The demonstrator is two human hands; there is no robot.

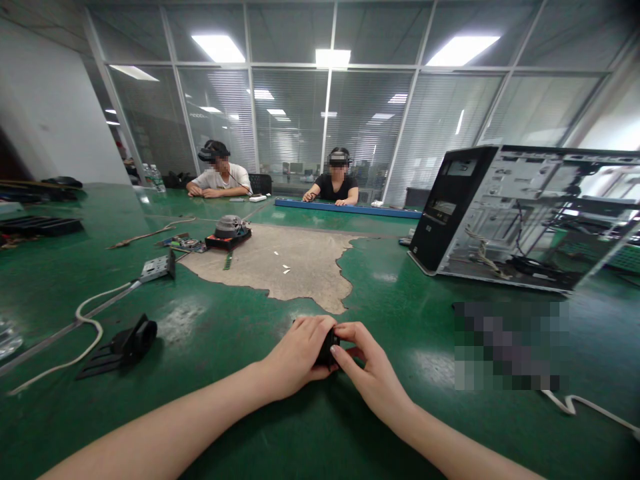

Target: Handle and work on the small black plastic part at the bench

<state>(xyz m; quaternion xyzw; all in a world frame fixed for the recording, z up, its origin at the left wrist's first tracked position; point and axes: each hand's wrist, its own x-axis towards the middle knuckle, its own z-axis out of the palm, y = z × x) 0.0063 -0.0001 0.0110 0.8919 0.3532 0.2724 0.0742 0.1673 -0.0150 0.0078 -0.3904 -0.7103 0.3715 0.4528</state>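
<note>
A small black object point(327, 349) is between my two hands, just above the green tabletop and largely covered by fingers. My left hand point(299, 353) wraps round it from the left, palm down. From the right, the thumb and index finger of my right hand point(367, 363) pinch its edge. What the object is cannot be made out. Beyond my hands lies a torn beige patch point(300, 267) of the table surface with small white scraps on it.
An open computer case point(450, 213) stands at the right. A black part point(133, 340), a metal bracket point(156, 267) and a cable point(95, 327) lie at the left. A heatsink fan point(230, 230) sits farther back. Two people sit across the table behind a blue bar point(345, 207).
</note>
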